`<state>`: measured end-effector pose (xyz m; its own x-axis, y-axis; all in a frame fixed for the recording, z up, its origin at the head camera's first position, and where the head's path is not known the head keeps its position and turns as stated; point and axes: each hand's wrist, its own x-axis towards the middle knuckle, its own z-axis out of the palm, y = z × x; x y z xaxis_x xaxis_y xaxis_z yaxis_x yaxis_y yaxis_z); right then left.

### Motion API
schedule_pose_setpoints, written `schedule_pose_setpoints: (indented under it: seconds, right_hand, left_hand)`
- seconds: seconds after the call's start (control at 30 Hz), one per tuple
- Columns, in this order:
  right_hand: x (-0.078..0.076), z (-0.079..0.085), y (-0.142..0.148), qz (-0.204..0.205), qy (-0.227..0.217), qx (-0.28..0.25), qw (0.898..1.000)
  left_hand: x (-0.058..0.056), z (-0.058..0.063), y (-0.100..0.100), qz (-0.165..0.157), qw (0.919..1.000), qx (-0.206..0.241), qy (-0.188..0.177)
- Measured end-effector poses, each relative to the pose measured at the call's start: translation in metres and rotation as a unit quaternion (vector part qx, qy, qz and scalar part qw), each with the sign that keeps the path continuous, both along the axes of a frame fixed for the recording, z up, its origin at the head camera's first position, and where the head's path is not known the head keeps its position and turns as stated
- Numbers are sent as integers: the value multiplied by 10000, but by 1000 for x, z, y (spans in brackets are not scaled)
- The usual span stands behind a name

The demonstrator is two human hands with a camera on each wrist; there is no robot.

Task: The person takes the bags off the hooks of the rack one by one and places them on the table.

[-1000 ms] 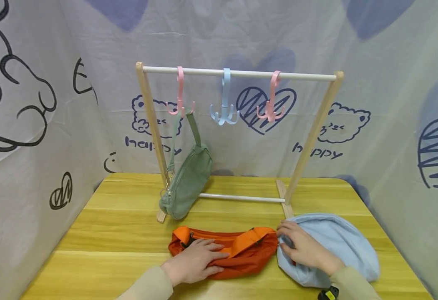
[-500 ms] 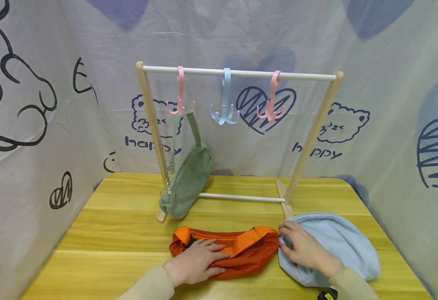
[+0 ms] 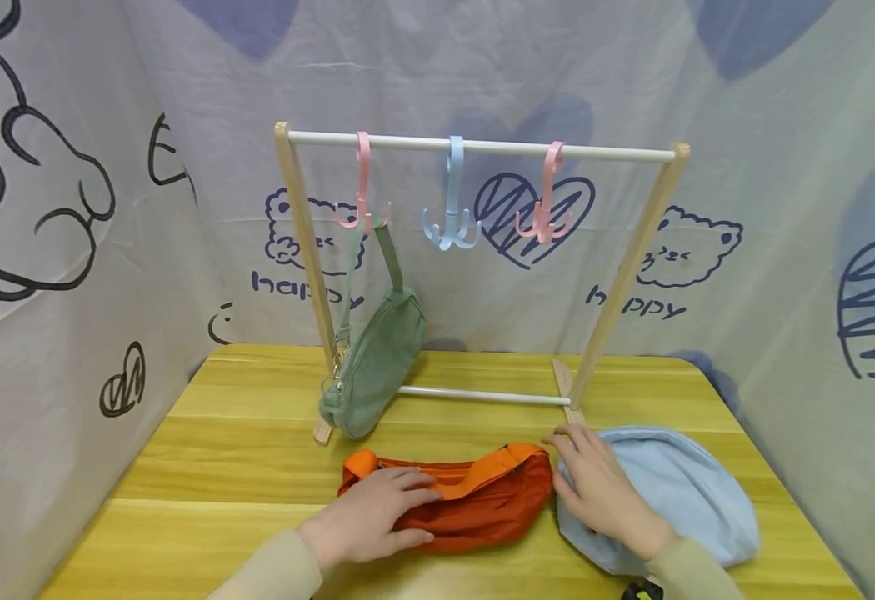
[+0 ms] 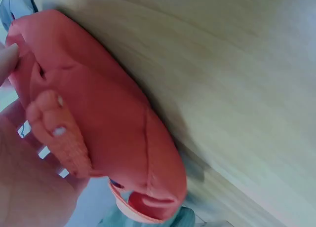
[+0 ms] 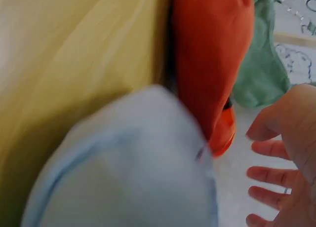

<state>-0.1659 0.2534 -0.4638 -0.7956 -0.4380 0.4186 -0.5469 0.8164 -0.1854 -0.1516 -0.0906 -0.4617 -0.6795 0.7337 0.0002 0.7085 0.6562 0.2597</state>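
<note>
A dark orange waist bag with a bright orange strap lies across the front of the table. My left hand is at its left part, fingers extended over the near side; in the left wrist view the thumb is close to the orange fabric. At the orange bag's right end, my right hand hovers with loosely spread fingers, overlapping the left edge of a light blue bag. The right wrist view shows the right hand's fingers apart, with nothing between them.
Behind stands a wooden rack with a white top rail. Pink and blue multi-prong hooks and a second pink hook hang there. A green bag hangs by its strap from the left hook.
My left hand has slid left and toward me on the orange bag. My right hand has lifted from the blue bag's edge and its fingers have spread. The orange bag has shifted slightly.
</note>
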Motion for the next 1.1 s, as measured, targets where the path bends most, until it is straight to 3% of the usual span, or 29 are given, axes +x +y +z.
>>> schedule_pose_setpoints:
  seconds: [0.1,0.23,0.37,0.53,0.67,0.9,1.1]
  right_hand:
    - [-1,-1,-15,390,146,61,9991]
    - [-3,-7,-33,923,-401,335,9944]
    - [-2,-10,-40,978,-922,550,9894]
    - [1,-11,-40,1003,-1101,755,9860]
    - [4,-11,-40,989,-1221,727,9849]
    - [3,-8,-44,829,-1133,298,9896]
    - [2,3,-53,890,-1204,-542,9872]
  left_hand:
    - [-1,1,-3,15,10000,30,44]
    - [-2,1,-2,19,9999,-49,-123]
    - [-3,-1,0,3,9997,-149,-209]
    - [-4,-1,0,-46,9994,-213,-285]
    - [-5,3,0,-64,9982,-200,-565]
    - [-11,23,0,-42,9961,243,-842]
    - [-17,56,-4,76,9939,999,-469]
